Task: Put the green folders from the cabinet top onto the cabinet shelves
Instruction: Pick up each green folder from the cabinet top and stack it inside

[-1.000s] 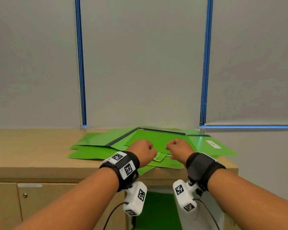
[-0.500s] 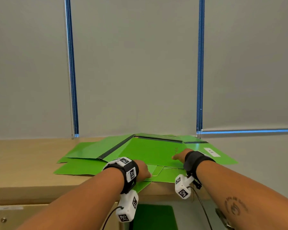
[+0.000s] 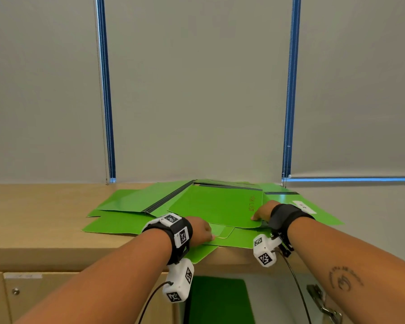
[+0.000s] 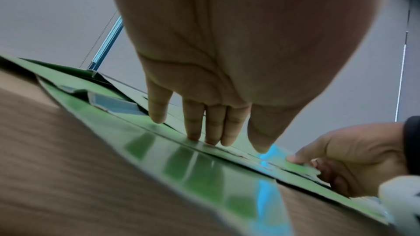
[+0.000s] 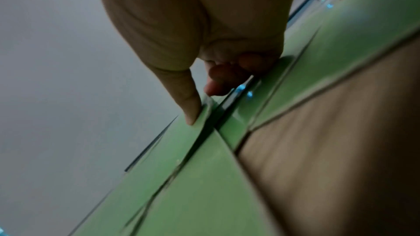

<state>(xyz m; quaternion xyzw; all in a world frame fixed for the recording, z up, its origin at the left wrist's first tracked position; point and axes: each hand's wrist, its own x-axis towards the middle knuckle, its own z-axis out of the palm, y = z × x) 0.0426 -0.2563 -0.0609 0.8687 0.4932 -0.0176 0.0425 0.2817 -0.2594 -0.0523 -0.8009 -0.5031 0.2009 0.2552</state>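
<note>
Several green folders [image 3: 131, 224] lie spread and overlapping on the wooden cabinet top [image 3: 33, 220]. The top green folder [image 3: 215, 204] carries red writing near its right edge. My left hand [image 3: 206, 233] lies on the near folders with straight fingers [image 4: 193, 128] pressing down on them. My right hand [image 3: 258, 215] pinches the near right corner of the top folder. In the right wrist view its thumb [image 5: 191, 110] is on top and the fingers curl under the edge. The left wrist view also shows the right hand [image 4: 341, 159] at that edge.
Below the cabinet top an open compartment holds a green folder [image 3: 218, 300] on a shelf. A closed door with a round knob [image 3: 15, 291] is at the left, a metal hinge [image 3: 323, 302] at the right. Grey blinds with blue cords [image 3: 107, 113] hang behind.
Both hands were fists above the pile. They came down onto it: the left hand flattened on the near folders, the right moved right and took the top folder's corner.
</note>
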